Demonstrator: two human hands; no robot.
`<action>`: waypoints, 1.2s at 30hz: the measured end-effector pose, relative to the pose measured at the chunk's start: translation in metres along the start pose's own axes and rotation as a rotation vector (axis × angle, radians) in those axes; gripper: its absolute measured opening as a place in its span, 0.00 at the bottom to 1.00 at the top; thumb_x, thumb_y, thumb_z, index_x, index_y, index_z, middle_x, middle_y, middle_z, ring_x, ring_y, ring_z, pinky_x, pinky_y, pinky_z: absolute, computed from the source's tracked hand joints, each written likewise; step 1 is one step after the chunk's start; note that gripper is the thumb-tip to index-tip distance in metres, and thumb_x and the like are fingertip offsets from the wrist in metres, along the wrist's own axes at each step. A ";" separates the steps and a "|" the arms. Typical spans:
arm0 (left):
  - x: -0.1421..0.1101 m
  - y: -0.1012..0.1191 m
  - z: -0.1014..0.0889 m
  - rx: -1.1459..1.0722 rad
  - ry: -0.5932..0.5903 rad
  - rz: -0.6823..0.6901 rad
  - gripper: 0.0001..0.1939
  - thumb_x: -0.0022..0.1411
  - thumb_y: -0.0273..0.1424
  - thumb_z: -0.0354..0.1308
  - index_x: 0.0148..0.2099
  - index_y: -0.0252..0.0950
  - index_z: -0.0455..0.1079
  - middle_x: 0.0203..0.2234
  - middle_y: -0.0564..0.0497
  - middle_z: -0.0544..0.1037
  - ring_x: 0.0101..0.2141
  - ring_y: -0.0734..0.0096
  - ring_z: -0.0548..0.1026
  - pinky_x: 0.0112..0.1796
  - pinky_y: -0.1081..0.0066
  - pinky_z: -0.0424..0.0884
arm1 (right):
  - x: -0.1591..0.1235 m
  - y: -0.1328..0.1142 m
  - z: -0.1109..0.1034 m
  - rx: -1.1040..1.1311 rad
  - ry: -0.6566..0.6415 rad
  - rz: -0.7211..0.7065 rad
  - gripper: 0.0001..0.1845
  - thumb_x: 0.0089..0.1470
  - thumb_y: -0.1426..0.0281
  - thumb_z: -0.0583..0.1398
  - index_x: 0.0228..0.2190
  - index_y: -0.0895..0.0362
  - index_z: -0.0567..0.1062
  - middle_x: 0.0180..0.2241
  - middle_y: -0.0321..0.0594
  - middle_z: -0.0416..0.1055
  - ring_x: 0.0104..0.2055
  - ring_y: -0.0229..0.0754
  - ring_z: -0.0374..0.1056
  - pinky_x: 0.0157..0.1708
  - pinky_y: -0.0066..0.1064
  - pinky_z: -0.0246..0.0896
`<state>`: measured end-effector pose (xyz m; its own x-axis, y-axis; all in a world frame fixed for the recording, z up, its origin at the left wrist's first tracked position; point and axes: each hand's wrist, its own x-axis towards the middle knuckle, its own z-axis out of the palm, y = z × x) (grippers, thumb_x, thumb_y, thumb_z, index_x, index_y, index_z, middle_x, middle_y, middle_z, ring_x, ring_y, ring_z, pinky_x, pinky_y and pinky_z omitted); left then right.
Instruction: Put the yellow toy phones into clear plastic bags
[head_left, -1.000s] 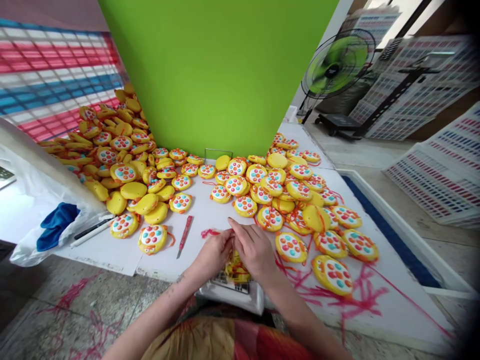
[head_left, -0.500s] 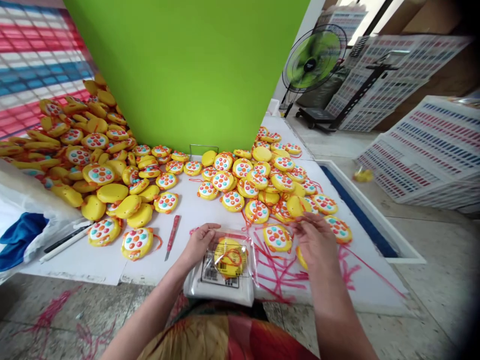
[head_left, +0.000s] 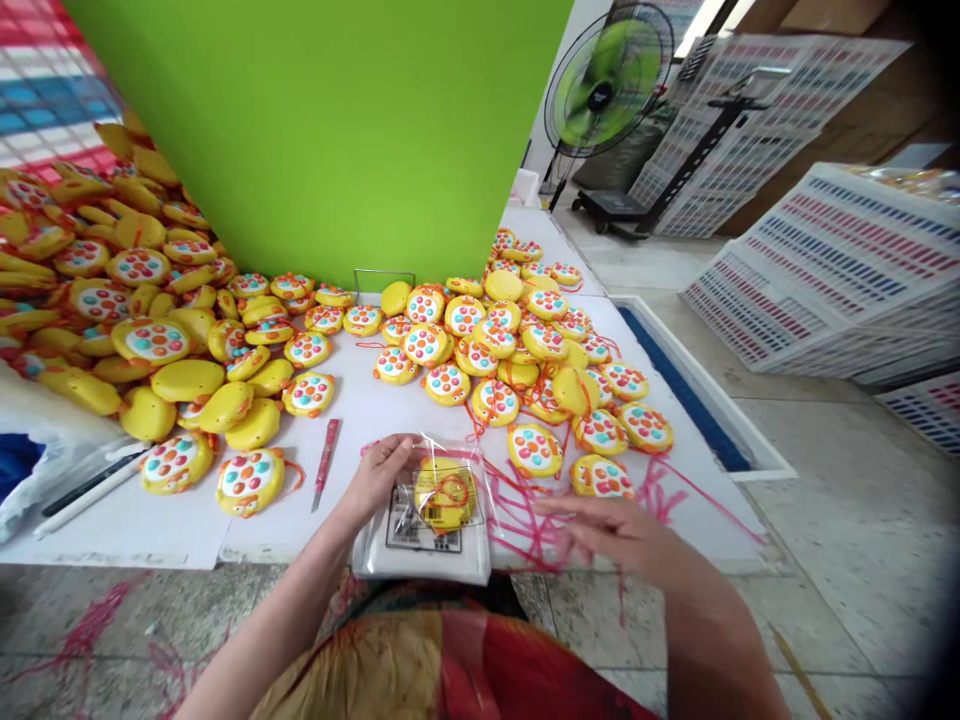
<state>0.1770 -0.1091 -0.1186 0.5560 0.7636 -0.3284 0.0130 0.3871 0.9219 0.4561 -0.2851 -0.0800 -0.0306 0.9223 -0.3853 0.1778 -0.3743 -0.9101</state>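
Observation:
My left hand (head_left: 386,475) pinches the upper left edge of a clear plastic bag (head_left: 480,545) at the table's front edge. Inside it lies a yellow toy (head_left: 444,497), back side up, with a coiled orange cord; black print shows on the plastic. The bag rests on a stack of similar bags. To its right, my right hand (head_left: 607,530) hovers over pink strings (head_left: 525,520), fingers stretched towards the bag and partly blurred, with nothing visible in them. Just beyond it lie yellow toys (head_left: 535,450) with coloured bumps on white faces.
A large heap of toys (head_left: 139,265) fills the left side, near a red craft knife (head_left: 326,465) and two pens (head_left: 90,490). A green panel (head_left: 315,130) stands behind. Right of the table are a fan (head_left: 600,95) and white crates (head_left: 832,265).
My right hand has left the orange cord at the pile and moved down and left towards the bag. The left hand keeps its hold. The whole view has shifted slightly.

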 end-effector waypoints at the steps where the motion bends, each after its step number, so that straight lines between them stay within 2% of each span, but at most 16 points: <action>1: 0.000 0.001 0.001 -0.006 -0.006 -0.004 0.24 0.56 0.46 0.59 0.46 0.32 0.69 0.35 0.45 0.78 0.34 0.67 0.76 0.34 0.70 0.71 | 0.001 -0.003 -0.002 0.081 0.046 -0.033 0.21 0.48 0.59 0.62 0.43 0.54 0.78 0.30 0.41 0.78 0.23 0.39 0.69 0.22 0.29 0.63; 3: -0.001 0.003 0.002 -0.001 -0.017 -0.004 0.22 0.54 0.44 0.61 0.44 0.32 0.71 0.33 0.47 0.78 0.32 0.69 0.75 0.33 0.72 0.70 | 0.008 -0.010 -0.005 0.155 0.167 -0.079 0.22 0.48 0.56 0.61 0.42 0.55 0.78 0.33 0.44 0.78 0.20 0.38 0.68 0.17 0.28 0.60; 5: -0.001 0.003 0.003 0.026 -0.012 0.003 0.20 0.53 0.43 0.63 0.41 0.32 0.72 0.31 0.49 0.77 0.29 0.71 0.74 0.31 0.74 0.69 | 0.017 -0.017 -0.003 0.039 0.274 -0.074 0.20 0.47 0.58 0.62 0.40 0.54 0.79 0.34 0.44 0.78 0.21 0.38 0.68 0.17 0.27 0.59; 6: -0.001 0.002 0.003 0.043 -0.003 0.008 0.19 0.52 0.43 0.63 0.40 0.32 0.72 0.29 0.49 0.77 0.28 0.72 0.73 0.30 0.74 0.68 | 0.019 -0.020 -0.001 -0.058 0.285 -0.055 0.19 0.46 0.59 0.63 0.39 0.53 0.79 0.33 0.43 0.78 0.22 0.39 0.69 0.19 0.27 0.60; 8: 0.000 0.001 0.003 0.074 0.021 0.015 0.18 0.52 0.42 0.63 0.38 0.32 0.73 0.27 0.50 0.76 0.26 0.73 0.72 0.29 0.74 0.68 | 0.017 -0.024 0.003 -0.159 0.198 -0.036 0.18 0.44 0.60 0.65 0.39 0.51 0.80 0.34 0.42 0.78 0.25 0.41 0.71 0.21 0.28 0.63; 11: 0.001 -0.002 0.002 0.100 0.025 0.019 0.18 0.52 0.43 0.62 0.38 0.33 0.73 0.27 0.50 0.76 0.28 0.72 0.72 0.30 0.73 0.68 | 0.004 -0.025 0.003 0.046 -0.017 -0.153 0.22 0.45 0.52 0.63 0.38 0.53 0.79 0.32 0.44 0.78 0.20 0.40 0.69 0.18 0.29 0.62; 13: 0.001 -0.003 0.001 0.108 0.023 0.021 0.18 0.53 0.43 0.62 0.38 0.32 0.73 0.28 0.50 0.76 0.28 0.71 0.72 0.31 0.73 0.68 | 0.004 -0.023 0.001 0.151 -0.045 -0.253 0.25 0.45 0.48 0.61 0.33 0.56 0.80 0.24 0.43 0.76 0.16 0.37 0.65 0.15 0.28 0.59; 15: 0.001 -0.004 -0.001 0.106 0.016 0.025 0.19 0.54 0.43 0.61 0.39 0.32 0.73 0.28 0.50 0.76 0.28 0.72 0.72 0.30 0.73 0.67 | 0.020 -0.021 0.003 0.074 0.089 -0.254 0.23 0.48 0.50 0.59 0.31 0.56 0.79 0.20 0.41 0.74 0.16 0.36 0.64 0.16 0.28 0.58; 17: 0.000 -0.003 -0.001 0.091 -0.007 0.033 0.19 0.54 0.43 0.61 0.40 0.32 0.73 0.28 0.50 0.76 0.28 0.72 0.72 0.31 0.73 0.67 | 0.048 -0.020 0.012 -0.123 0.335 -0.188 0.19 0.53 0.55 0.58 0.36 0.56 0.79 0.25 0.41 0.76 0.21 0.38 0.68 0.21 0.29 0.62; 18: 0.000 -0.003 -0.001 0.077 -0.018 0.036 0.19 0.54 0.43 0.61 0.40 0.32 0.73 0.28 0.49 0.77 0.28 0.72 0.72 0.31 0.73 0.67 | 0.064 -0.019 0.019 -0.228 0.393 -0.186 0.17 0.52 0.57 0.58 0.37 0.55 0.78 0.29 0.42 0.77 0.26 0.40 0.70 0.27 0.31 0.65; 21: -0.002 -0.004 -0.001 0.023 -0.022 0.044 0.18 0.53 0.43 0.62 0.39 0.32 0.74 0.29 0.49 0.77 0.29 0.71 0.73 0.33 0.72 0.68 | 0.104 -0.016 0.042 -0.347 0.337 -0.217 0.16 0.53 0.60 0.58 0.39 0.55 0.77 0.36 0.42 0.77 0.37 0.44 0.72 0.39 0.36 0.66; 24: -0.002 -0.004 0.000 -0.021 -0.026 0.047 0.19 0.52 0.43 0.63 0.38 0.33 0.73 0.28 0.50 0.77 0.29 0.71 0.73 0.34 0.71 0.69 | 0.124 -0.012 0.059 -0.243 0.232 -0.246 0.14 0.53 0.63 0.57 0.38 0.57 0.76 0.36 0.41 0.77 0.37 0.43 0.72 0.39 0.35 0.67; 28: -0.002 -0.004 -0.001 -0.073 -0.036 0.022 0.22 0.51 0.43 0.64 0.43 0.33 0.74 0.34 0.47 0.80 0.33 0.68 0.76 0.38 0.69 0.70 | 0.126 -0.008 0.059 -0.091 0.233 -0.251 0.11 0.50 0.65 0.58 0.34 0.59 0.75 0.31 0.39 0.76 0.33 0.40 0.71 0.35 0.31 0.66; 31: -0.001 -0.006 -0.005 -0.132 -0.026 -0.012 0.25 0.52 0.41 0.63 0.51 0.35 0.71 0.38 0.46 0.80 0.38 0.64 0.76 0.39 0.68 0.70 | 0.117 -0.004 0.050 -0.002 0.253 -0.231 0.16 0.50 0.63 0.59 0.39 0.58 0.75 0.35 0.41 0.76 0.32 0.39 0.70 0.33 0.30 0.65; 33: 0.000 -0.007 -0.007 -0.128 -0.012 -0.032 0.21 0.52 0.38 0.62 0.47 0.34 0.73 0.36 0.46 0.80 0.35 0.66 0.76 0.35 0.70 0.69 | 0.111 -0.001 0.046 0.000 0.273 -0.244 0.15 0.50 0.63 0.59 0.38 0.58 0.77 0.36 0.41 0.77 0.33 0.39 0.70 0.35 0.32 0.65; 36: 0.001 -0.006 -0.008 -0.138 0.010 -0.015 0.08 0.50 0.33 0.59 0.31 0.33 0.73 0.23 0.51 0.76 0.25 0.74 0.72 0.28 0.75 0.66 | 0.105 0.000 0.044 -0.054 0.292 -0.267 0.11 0.50 0.66 0.59 0.31 0.56 0.79 0.32 0.40 0.77 0.35 0.41 0.71 0.39 0.34 0.64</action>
<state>0.1705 -0.1069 -0.1258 0.5486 0.7618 -0.3446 -0.0936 0.4655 0.8801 0.4097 -0.1924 -0.1270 0.1968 0.9780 -0.0697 0.2528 -0.1193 -0.9601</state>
